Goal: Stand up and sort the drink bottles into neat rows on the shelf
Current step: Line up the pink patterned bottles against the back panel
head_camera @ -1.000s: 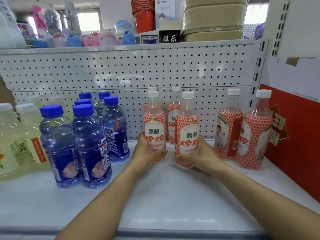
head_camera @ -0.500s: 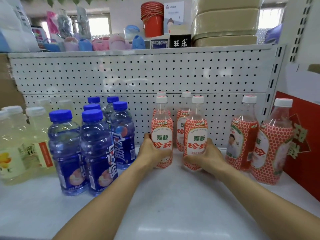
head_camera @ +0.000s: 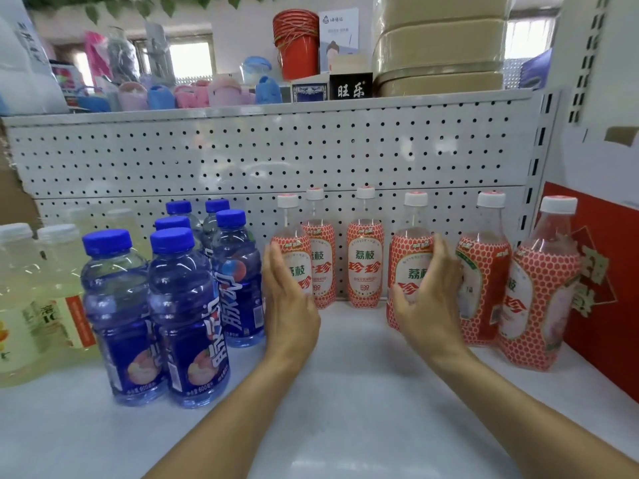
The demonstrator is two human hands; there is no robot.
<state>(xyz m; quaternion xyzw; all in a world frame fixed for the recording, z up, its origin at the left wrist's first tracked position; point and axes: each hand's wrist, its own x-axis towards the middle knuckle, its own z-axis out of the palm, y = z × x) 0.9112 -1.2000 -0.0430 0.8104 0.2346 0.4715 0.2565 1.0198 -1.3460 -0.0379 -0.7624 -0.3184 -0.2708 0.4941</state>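
Several red-and-white lychee drink bottles with white caps stand on the white shelf [head_camera: 345, 392]. My left hand [head_camera: 290, 305] lies flat with straight fingers against the left side of one lychee bottle [head_camera: 294, 248]. My right hand [head_camera: 428, 299] holds another lychee bottle [head_camera: 411, 271], thumb across its front and fingers along its right side. Two more lychee bottles [head_camera: 364, 261] stand behind, against the pegboard. A further two [head_camera: 484, 271] stand to the right, tight against my right hand's bottle. Blue-capped bottles [head_camera: 186, 305] stand in a cluster on the left.
Pale yellow drink bottles [head_camera: 41, 305] stand at the far left. A white pegboard [head_camera: 276, 160] backs the shelf, and a red panel [head_camera: 605, 305] closes its right end. The upper shelf holds a red bucket [head_camera: 297, 46], boxes and small containers.
The two front lychee bottles, side by side before, have moved apart: one left toward the blue bottles, one right toward the right-hand pair. My left hand has loosened from a grip to a flat touch.
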